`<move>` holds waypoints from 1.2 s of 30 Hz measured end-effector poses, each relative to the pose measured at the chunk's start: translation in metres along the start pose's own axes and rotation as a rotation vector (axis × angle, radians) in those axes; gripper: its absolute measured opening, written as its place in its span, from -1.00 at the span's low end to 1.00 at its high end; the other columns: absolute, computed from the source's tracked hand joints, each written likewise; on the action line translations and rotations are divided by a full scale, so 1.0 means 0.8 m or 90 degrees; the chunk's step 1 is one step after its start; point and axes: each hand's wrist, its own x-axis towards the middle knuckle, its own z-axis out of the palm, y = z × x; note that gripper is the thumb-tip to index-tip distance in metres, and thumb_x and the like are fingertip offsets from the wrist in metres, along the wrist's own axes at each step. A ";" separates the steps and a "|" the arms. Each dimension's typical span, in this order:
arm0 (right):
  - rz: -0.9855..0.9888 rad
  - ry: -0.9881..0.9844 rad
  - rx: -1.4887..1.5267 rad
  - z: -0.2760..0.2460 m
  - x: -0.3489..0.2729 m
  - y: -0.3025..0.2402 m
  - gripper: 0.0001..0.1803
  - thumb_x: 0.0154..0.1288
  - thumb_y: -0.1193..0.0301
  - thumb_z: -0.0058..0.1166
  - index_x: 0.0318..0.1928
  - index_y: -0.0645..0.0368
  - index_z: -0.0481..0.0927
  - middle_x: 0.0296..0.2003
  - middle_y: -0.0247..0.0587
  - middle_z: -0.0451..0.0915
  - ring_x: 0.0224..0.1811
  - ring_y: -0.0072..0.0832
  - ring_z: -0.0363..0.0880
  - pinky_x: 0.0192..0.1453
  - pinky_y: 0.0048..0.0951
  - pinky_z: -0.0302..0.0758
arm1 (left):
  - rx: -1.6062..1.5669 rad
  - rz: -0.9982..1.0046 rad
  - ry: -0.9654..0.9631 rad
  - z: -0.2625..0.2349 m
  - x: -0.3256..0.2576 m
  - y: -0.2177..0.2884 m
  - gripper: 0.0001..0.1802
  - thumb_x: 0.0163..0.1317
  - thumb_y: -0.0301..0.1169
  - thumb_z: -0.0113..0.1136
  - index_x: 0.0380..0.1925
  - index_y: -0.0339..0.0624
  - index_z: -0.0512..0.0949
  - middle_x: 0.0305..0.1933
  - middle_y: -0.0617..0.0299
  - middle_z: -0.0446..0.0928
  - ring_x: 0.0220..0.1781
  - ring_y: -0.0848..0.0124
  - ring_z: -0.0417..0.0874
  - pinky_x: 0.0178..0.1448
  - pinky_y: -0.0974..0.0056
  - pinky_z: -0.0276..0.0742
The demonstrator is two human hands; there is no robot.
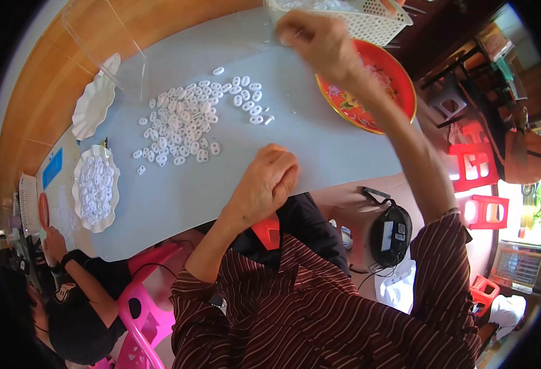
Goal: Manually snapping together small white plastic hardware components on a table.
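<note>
My left hand (263, 186) is closed in a loose fist over the front edge of the grey table (166, 212); what its fingers hold, if anything, is hidden. Farther off, my right hand (318, 46) is raised with bent, closed fingers beside the red bowl (407, 92) with a floral inside. Motion smears it, and whatever it may hold cannot be made out. Left of my hands lies a loose pile of small white oval plastic pieces (184, 117), each with two holes. Several similar pieces (256, 111) are spread toward the middle, with tiny white bits (269, 119) beside them.
A scalloped white dish (115, 200) heaped with white pieces stands at left, near another scalloped dish (92, 104). A clear plastic box (142, 77) and a white perforated basket (375, 24) are at the back. A co-worker's hand (55, 243) and a pink chair (154, 317) are left.
</note>
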 end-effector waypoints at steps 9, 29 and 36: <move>-0.035 -0.396 0.192 0.123 -0.063 -0.078 -0.85 0.09 0.51 0.07 -0.28 0.20 0.59 -0.38 -0.15 0.59 -0.35 -0.16 0.57 -0.22 -0.25 0.51 | -0.139 -0.120 -0.022 -0.016 -0.022 0.018 -0.93 0.17 -0.54 0.08 -0.43 -0.29 0.41 -0.45 0.12 0.41 -0.42 0.23 0.44 -0.31 0.25 0.38; 0.006 -0.471 -0.006 0.107 -0.066 -0.070 -0.90 0.11 0.51 0.05 -0.33 0.21 0.58 -0.36 -0.12 0.57 -0.30 -0.14 0.58 -0.20 -0.21 0.53 | -0.201 -0.140 -0.009 -0.018 -0.031 0.011 -0.92 0.21 -0.50 0.07 -0.37 -0.31 0.43 -0.40 0.13 0.45 -0.41 0.32 0.45 -0.29 0.33 0.40; 0.033 -0.437 0.019 0.097 -0.058 -0.075 -0.93 0.07 0.53 0.10 -0.39 0.26 0.56 -0.49 -0.11 0.58 -0.39 -0.23 0.58 -0.30 -0.26 0.50 | -0.243 -0.188 0.100 -0.028 -0.036 0.018 -0.84 0.30 -0.43 0.01 -0.37 -0.33 0.45 -0.47 0.27 0.43 -0.49 0.56 0.38 -0.38 0.44 0.31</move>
